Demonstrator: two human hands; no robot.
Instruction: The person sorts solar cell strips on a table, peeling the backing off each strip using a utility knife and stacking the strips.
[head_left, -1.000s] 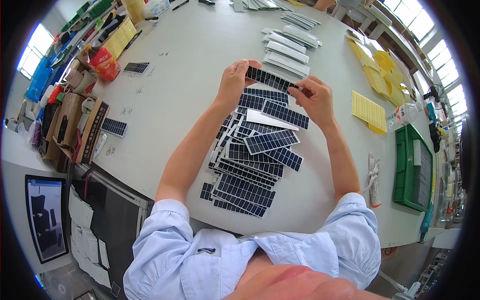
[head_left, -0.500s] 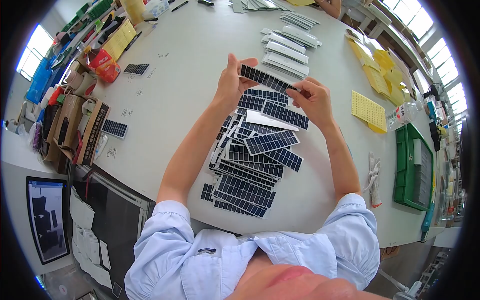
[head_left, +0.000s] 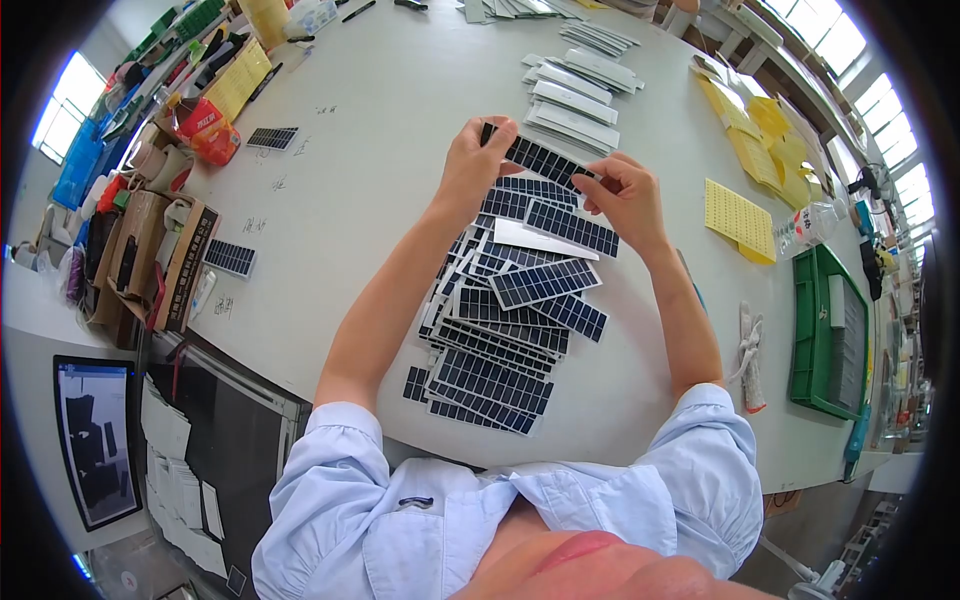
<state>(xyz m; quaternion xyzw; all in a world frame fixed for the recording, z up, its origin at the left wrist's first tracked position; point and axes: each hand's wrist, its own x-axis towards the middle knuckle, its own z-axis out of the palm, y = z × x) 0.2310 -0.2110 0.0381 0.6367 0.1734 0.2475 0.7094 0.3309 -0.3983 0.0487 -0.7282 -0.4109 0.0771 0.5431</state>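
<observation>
A narrow solar panel [head_left: 546,160] with dark cells is held up between both hands, tilted down to the right. My left hand [head_left: 476,165] pinches its left end, thumb across the front face. At the other end, my right hand [head_left: 625,195] grips the corner between thumb and fingers. Below lies a loose heap of similar solar panels [head_left: 495,385], overlapping at different angles. One panel [head_left: 571,228] lies just under my right hand, and a white strip [head_left: 545,240] shows among the dark ones.
Stacks of white panels [head_left: 575,115] stand beyond my hands. Two single panels [head_left: 230,257] lie at the left by a cardboard box [head_left: 187,265]. On the right are a yellow dotted sheet [head_left: 738,220], a plastic bottle [head_left: 808,228], a green tray [head_left: 808,330] and a white glove [head_left: 750,360].
My left thumb has come down over the panel's left end, and those fingers have closed on it. My right hand keeps its hold. The arm at the far edge has drawn back.
</observation>
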